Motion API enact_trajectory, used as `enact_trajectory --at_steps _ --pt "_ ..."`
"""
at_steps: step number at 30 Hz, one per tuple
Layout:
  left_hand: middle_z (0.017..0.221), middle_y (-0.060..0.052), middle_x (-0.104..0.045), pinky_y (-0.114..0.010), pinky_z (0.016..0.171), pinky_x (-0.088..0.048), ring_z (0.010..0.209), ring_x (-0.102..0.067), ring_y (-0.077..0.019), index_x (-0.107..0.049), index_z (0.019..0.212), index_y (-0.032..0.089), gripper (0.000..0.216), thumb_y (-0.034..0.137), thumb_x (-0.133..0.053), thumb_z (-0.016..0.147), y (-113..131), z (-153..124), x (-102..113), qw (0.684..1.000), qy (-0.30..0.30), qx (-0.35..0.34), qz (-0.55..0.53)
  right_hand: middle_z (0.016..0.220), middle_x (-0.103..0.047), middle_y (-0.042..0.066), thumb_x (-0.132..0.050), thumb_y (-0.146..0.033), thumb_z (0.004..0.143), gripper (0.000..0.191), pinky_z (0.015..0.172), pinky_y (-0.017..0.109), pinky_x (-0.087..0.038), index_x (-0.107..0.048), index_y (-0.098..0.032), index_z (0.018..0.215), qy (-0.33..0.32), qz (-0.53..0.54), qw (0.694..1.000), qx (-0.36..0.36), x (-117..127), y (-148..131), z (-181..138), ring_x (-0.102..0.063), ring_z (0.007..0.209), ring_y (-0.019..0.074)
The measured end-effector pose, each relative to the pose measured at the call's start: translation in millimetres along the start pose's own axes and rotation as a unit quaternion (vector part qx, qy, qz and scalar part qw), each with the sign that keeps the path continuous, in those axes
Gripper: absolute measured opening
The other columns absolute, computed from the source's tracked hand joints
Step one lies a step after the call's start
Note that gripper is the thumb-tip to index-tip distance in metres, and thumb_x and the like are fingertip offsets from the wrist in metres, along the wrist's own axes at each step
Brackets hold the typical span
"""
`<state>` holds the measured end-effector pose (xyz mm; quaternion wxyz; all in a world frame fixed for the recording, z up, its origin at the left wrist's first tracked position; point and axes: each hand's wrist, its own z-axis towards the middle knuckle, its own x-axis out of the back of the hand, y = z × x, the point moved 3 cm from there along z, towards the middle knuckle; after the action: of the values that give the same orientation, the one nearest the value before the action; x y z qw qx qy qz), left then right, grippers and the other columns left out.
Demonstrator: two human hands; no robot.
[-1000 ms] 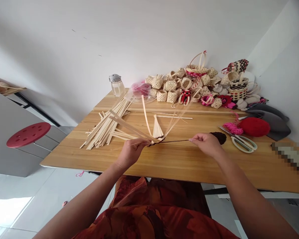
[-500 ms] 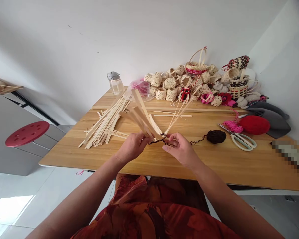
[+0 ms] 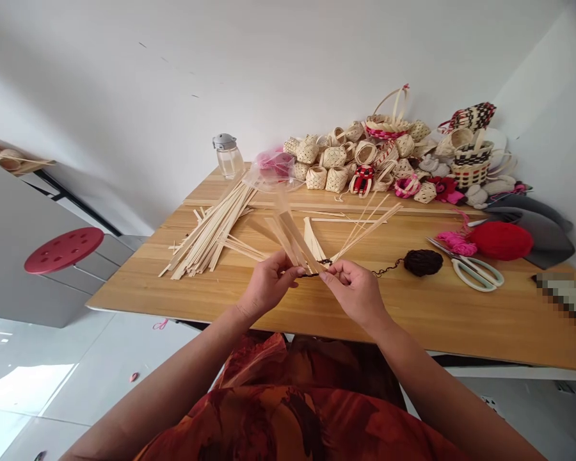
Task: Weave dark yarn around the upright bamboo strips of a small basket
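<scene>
Between my hands is a half-woven basket of pale flat strips [image 3: 292,238], its strips fanning up and outward. Dark brown yarn [image 3: 311,275] runs across the near side of its base. My left hand [image 3: 270,282] pinches the strips and yarn at the left. At the right, my right hand [image 3: 356,288] has thumb and fingers closed on the near edge of the weave. From there the yarn trails over the table to a dark brown ball of yarn [image 3: 423,262]. My fingers hide part of the base.
A bundle of loose strips [image 3: 211,234] lies left. Small woven baskets [image 3: 336,179] are heaped along the wall. Scissors [image 3: 477,272] and a red yarn ball [image 3: 502,241] lie right. A clear bottle [image 3: 228,157] stands at the back; a red stool [image 3: 63,250] is beside the table [image 3: 269,323].
My right hand has closed from a looser pose onto the basket's near edge. The strips in my left hand have swung more upright. The whole view has shifted slightly.
</scene>
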<state>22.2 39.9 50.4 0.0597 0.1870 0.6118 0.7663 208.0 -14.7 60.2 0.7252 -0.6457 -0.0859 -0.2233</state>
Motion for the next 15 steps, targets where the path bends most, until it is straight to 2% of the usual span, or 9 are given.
enact_trajectory --at_steps 2,7,10,15 --pt "0.090 -0.005 -0.075 -0.027 0.068 -0.060 0.078 -0.070 -0.0164 -0.068 0.093 0.016 0.022 0.037 -0.069 0.084 -9.3 -2.0 -3.6 1.000 0.005 -0.002 0.010 0.049 -0.033 -0.008 -0.067 -0.045 0.084 0.029 0.047 0.025 -0.022 -0.061 -0.019 0.073 0.006 -0.001 1.000 0.002 -1.1 2.4 -0.9 -0.027 0.047 0.0093" --pt "0.078 -0.006 -0.077 -0.031 0.071 -0.059 0.073 -0.071 -0.0197 -0.076 0.084 0.016 0.018 0.032 -0.072 0.079 -27.4 1.9 -4.5 1.000 0.023 0.011 -0.005 0.048 -0.035 -0.008 -0.067 -0.045 0.082 0.028 0.046 0.025 -0.022 -0.065 -0.018 0.076 0.002 0.018 1.000 -0.019 -1.6 4.7 -1.1 -0.027 0.046 0.0092" --pt "0.080 -0.005 -0.079 -0.031 0.073 -0.058 0.077 -0.072 -0.0215 -0.078 0.080 0.018 0.013 0.029 -0.073 0.078 -26.1 5.0 -0.2 1.000 0.024 -0.004 0.018 0.050 -0.039 -0.007 -0.065 -0.044 0.081 0.028 0.046 0.025 -0.022 -0.066 -0.016 0.078 -0.018 0.033 0.999 -0.031 -0.7 3.6 1.0 -0.029 0.047 0.0095" --pt "0.075 -0.003 -0.077 -0.027 0.064 -0.055 0.071 -0.071 -0.0196 -0.077 0.076 0.018 0.011 0.030 -0.075 0.076 -20.7 3.0 6.4 0.999 0.030 -0.021 0.012 0.056 -0.051 -0.003 -0.063 -0.045 0.080 0.029 0.049 0.025 -0.027 -0.068 -0.016 0.082 -0.044 0.051 0.997 -0.040 1.3 8.9 4.2 -0.035 0.051 0.0105"
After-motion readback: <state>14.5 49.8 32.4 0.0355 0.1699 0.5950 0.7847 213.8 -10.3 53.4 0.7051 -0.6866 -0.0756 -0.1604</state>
